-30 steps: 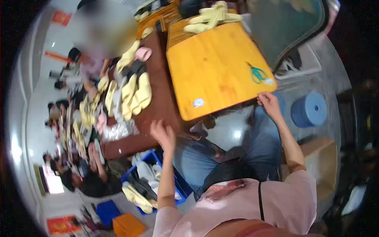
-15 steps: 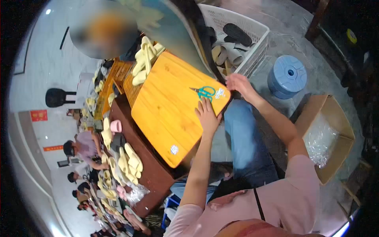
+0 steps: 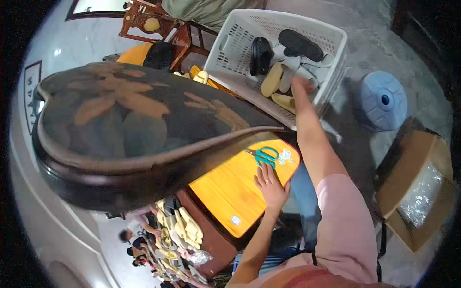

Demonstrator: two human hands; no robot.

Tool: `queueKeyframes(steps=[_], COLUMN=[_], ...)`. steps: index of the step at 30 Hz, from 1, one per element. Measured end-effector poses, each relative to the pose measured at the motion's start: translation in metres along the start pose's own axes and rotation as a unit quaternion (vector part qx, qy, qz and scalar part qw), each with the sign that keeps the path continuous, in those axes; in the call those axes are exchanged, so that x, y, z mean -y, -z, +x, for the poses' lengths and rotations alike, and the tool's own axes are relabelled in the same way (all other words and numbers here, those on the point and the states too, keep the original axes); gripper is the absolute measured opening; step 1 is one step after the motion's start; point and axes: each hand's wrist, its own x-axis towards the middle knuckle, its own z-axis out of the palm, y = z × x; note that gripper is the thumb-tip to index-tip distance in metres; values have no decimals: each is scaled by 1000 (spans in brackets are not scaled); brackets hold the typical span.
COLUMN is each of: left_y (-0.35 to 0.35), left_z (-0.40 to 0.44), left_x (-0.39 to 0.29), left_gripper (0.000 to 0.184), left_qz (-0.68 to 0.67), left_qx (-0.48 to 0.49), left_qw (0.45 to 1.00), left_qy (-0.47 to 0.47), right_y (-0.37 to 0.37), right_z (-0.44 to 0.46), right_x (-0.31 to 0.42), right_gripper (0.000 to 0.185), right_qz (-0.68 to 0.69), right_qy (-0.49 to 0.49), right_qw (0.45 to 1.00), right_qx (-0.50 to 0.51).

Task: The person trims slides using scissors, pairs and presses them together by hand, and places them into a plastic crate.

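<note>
My left hand (image 3: 272,188) lies with its fingers spread on a yellow wooden board (image 3: 225,192), its fingertips at the handles of green-handled scissors (image 3: 266,157). My right hand (image 3: 302,85) is down inside a white plastic basket (image 3: 230,38), over several slippers. Its fingers are blurred and partly hidden, so any grip does not show. Close to that hand lie a tan slipper (image 3: 272,79), another tan one (image 3: 284,102) and grey ones. Black slippers (image 3: 261,55) rest farther up in the basket.
A dark, glossy chair back (image 3: 110,120) covers much of the left side. A blue stool (image 3: 384,101) and a cardboard box (image 3: 408,216) with clear plastic stand on the right. Cream slippers (image 3: 185,228) are piled on a brown table (image 3: 211,240), with people beyond.
My right hand has gone from beside the board's corner into the basket. My view has turned toward the basket, bringing the chair back across the left. My left hand stays on the board.
</note>
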Motion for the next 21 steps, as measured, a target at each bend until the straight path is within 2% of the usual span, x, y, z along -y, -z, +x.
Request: queueKeyframes(steps=[3, 6, 7, 9, 10, 11, 12, 13, 15, 16, 19, 20, 21], left_y=[-2, -2, -4, -2, -2, -1, 0, -4, -1, 0, -2, -3, -4], left_z=[-1, 0, -1, 0, 1, 1, 1, 0, 1, 1, -1, -1, -2], left_x=[1, 2, 3, 1, 1, 0, 0, 2, 1, 1, 2, 4, 6], left_gripper=[95, 96, 96, 96, 95, 95, 95, 95, 95, 95, 95, 94, 93], left_qz=[-4, 0, 1, 5, -3, -1, 1, 7, 6, 4, -4, 2, 10], left_qx=[19, 14, 7, 19, 10, 15, 20, 7, 14, 11, 9, 12, 19], left_qw=[1000, 1000, 1000, 1000, 1000, 1000, 1000, 1000, 1000, 1000, 1000, 1000, 1000], left_qy=[12, 0, -1, 9, 6, 10, 14, 5, 9, 7, 9, 8, 7], right_y=[-19, -66, -55, -61, -69, -82, -120, -136, -142, -102, -115, -52, -47], right_z=[68, 114, 153, 169, 137, 121, 168, 186, 200, 141, 152, 93, 88], right_x=[4, 4, 28, 30, 8, -5, -26, -28, -28, -22, -14, -10, -6], right_gripper=[87, 74, 65, 57, 52, 46, 41, 41, 35, 36, 41, 24, 24], right_qz=[-61, 46, -66, -173, -56, 65, 172, 173, 172, 195, 240, 245, 245], right_qy=[22, 10, -123, -245, -136, -23, 7, 11, 61, 69, 35, 55, 55], right_qw=[992, 996, 980, 891, 954, 983, 957, 957, 937, 923, 922, 914, 913], right_qx=[110, -72, 141, 341, 261, 172, 233, 234, 296, 326, 302, 319, 321])
